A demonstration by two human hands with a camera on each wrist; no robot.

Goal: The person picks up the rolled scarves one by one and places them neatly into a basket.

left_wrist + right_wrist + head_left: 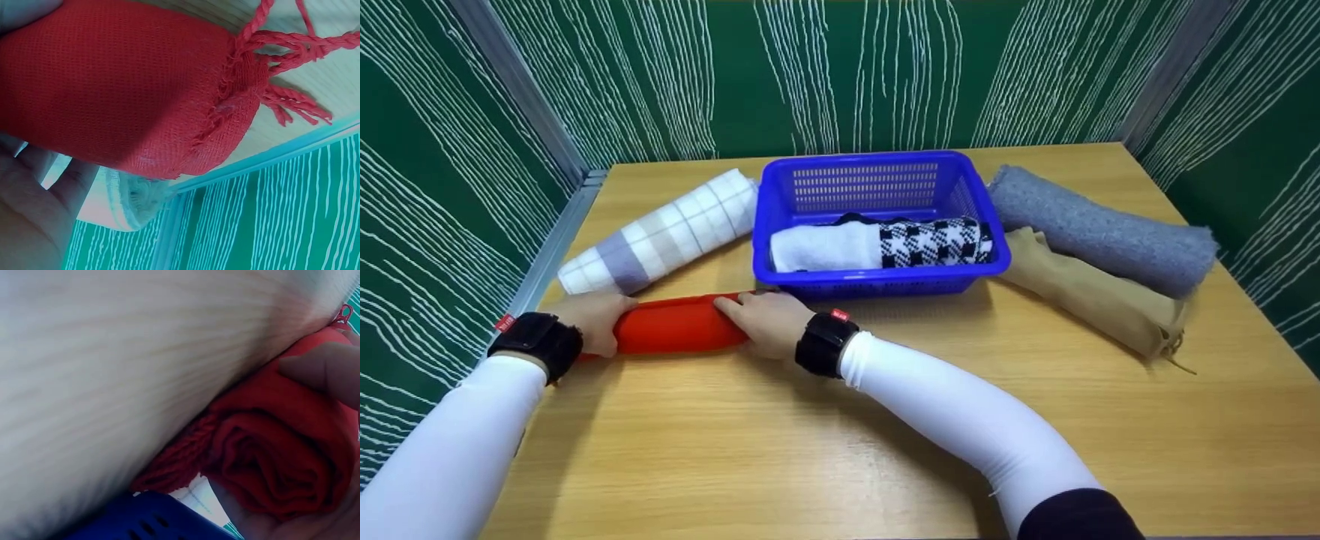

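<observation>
Held red roll (682, 324) with fingers (73, 185) curled round it, near its 9 o'clock end with left hand (589, 319), at its 3 o'clock end with right hand (771, 321). Lay with long axis roughly 9 to 3, tipped slightly toward 2. Had basket (877, 283) at 1 to 2 o'clock from right hand, nearer than left. Couldn't tell if lifted clear of counter (810, 450).

You are in a small booth, more set-up than home: green panels (840, 75) with white lines enclose your wooden table (885, 450), with metal posts (521, 82) upper left and upper right.
</observation>
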